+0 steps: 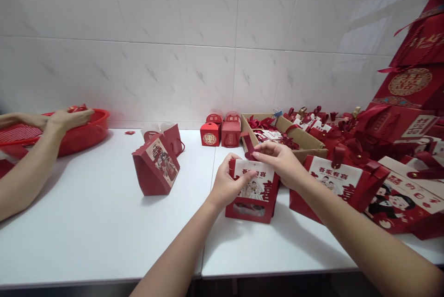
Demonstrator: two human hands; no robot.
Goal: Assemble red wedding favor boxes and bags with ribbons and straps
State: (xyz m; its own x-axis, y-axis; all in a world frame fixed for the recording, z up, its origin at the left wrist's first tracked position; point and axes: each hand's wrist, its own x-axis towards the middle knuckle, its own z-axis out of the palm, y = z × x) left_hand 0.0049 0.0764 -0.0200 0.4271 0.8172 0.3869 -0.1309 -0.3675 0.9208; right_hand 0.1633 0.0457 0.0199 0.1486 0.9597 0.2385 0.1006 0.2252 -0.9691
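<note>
A red and white gift box (252, 211) with a printed couple and an oval window stands upright on the white table in front of me. My left hand (227, 183) grips its left side, thumb across the printed front. Above its top edge, my right hand (279, 160) pinches a dark red strap (247, 145) between thumb and fingers. Whether the strap is joined to the box is hidden behind the box's top. Just right of it stands a similar gift box (329, 186) with its strap over the top.
Another person's hands (67, 119) are over a red plastic basket (100, 126) at the left. Open-topped red boxes (156, 167) stand left of centre, and small red boxes (211, 134) near the wall. A cardboard tray (289, 126) holds red straps. Many red boxes (411, 84) are stacked at right.
</note>
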